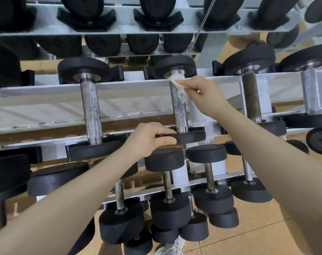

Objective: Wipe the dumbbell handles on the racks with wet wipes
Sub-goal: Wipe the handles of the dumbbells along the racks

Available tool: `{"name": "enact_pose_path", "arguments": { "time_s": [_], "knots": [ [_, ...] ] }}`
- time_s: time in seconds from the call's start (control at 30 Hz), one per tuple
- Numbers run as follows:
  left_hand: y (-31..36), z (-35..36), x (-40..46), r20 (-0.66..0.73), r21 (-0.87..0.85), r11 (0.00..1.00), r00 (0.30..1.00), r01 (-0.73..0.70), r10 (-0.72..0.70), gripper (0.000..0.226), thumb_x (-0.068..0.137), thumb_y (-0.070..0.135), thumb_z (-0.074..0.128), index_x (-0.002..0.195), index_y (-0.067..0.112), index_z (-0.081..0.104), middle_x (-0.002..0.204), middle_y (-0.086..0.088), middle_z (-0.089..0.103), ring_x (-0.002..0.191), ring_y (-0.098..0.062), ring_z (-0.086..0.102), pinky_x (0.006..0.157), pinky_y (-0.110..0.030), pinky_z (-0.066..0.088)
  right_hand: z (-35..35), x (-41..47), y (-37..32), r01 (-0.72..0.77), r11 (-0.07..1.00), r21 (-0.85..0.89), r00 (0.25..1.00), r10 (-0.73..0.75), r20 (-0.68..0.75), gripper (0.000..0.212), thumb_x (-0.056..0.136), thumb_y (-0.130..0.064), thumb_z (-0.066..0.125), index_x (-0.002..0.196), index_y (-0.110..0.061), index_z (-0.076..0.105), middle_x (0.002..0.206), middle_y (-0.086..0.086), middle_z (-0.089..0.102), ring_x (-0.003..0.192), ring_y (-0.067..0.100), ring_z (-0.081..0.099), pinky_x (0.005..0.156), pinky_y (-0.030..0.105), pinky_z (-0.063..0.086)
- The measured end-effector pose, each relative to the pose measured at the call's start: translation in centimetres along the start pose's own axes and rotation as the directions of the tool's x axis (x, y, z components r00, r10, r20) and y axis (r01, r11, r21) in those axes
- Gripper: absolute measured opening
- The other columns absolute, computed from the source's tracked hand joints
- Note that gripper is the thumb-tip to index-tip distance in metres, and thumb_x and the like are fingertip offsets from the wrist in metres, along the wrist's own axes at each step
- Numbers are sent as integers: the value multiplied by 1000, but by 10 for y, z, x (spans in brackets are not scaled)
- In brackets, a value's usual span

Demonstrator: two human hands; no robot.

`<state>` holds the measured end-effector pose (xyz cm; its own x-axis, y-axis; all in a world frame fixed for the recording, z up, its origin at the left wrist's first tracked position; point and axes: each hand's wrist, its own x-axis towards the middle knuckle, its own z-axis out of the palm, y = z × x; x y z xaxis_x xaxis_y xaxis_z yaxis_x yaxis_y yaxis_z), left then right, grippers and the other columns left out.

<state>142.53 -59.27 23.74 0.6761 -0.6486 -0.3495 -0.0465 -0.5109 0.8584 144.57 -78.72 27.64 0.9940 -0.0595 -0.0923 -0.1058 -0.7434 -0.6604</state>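
Note:
A dumbbell with black round heads and a knurled steel handle (179,111) lies across the middle tier of the white rack (46,89). My right hand (198,91) pinches a crumpled white wet wipe (176,79) against the far end of that handle, just below the far head (174,66). My left hand (149,139) grips the rim of the near head (191,136), thumb on top and fingers along its edge.
More dumbbells lie on the same tier: one to the left (91,107), two to the right (252,96) (312,92). Smaller dumbbells (167,181) crowd the lower tier below my arms. Large black heads fill the top tier. A shoe (172,247) shows on the tan floor.

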Motion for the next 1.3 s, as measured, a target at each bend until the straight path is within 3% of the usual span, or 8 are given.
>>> {"name": "enact_pose_path", "arguments": {
  "time_s": [0.13,0.23,0.33,0.47,0.6,0.93,1.13,1.3],
  "knots": [
    [2,2,-3,-10,-4,1000,1000,-6,6,30,85,25,63,115,21,65,103,0,64,98,-17,57,90,-32,46,-3,-24,1,163,958,-238,969,-109,223,34,92,1,48,118,-13,64,90,1,54,82,15,49,68,9,32],
    [5,2,-6,-30,12,1000,1000,6,-5,31,84,26,63,114,20,66,109,-1,65,101,-17,57,90,-29,44,-8,-37,-12,188,939,-288,900,-48,433,34,91,1,47,113,-14,67,90,-2,53,84,17,50,79,21,38],
    [12,4,-14,-58,56,998,998,22,-19,32,87,28,61,117,19,64,116,-1,65,106,-17,58,95,-33,44,-9,-40,-32,132,918,-373,829,104,550,35,90,1,45,112,-14,68,105,2,63,96,18,53,88,21,38],
    [19,4,-36,-153,222,975,988,28,7,33,92,29,52,120,14,60,119,-4,63,108,-20,57,94,-33,44,-5,-45,-55,-30,888,-458,881,240,407,37,89,-2,42,114,-14,66,122,8,62,112,24,52,93,27,39],
    [15,-14,-66,-137,255,967,990,19,17,35,94,27,49,127,16,53,126,-3,58,114,-17,54,93,-23,39,8,-62,-77,-168,962,-213,973,196,118,40,92,-2,36,122,-12,60,129,11,57,116,28,52,96,28,39],
    [25,-23,-118,-15,288,957,999,-29,35,33,94,21,49,126,15,55,121,-3,60,109,-20,57,94,-30,45,1,-119,-89,-203,977,-71,978,206,42,37,93,-2,37,121,-10,60,128,9,57,116,25,52,91,21,36],
    [42,18,-143,-128,217,976,992,29,-1,31,95,20,48,125,15,54,111,1,59,94,-11,53,84,-20,40,-13,-168,-76,-210,971,119,977,212,-3,34,94,-4,37,117,-6,62,105,11,62,95,28,58,70,25,43],
    [41,55,-181,-290,136,983,953,126,-82,32,94,22,48,126,19,53,112,6,59,94,-8,54,83,-19,38,-14,-200,-80,-139,971,192,990,134,43,35,94,-3,37,117,-9,62,93,-1,57,81,14,52,75,33,49]
  ]
}}
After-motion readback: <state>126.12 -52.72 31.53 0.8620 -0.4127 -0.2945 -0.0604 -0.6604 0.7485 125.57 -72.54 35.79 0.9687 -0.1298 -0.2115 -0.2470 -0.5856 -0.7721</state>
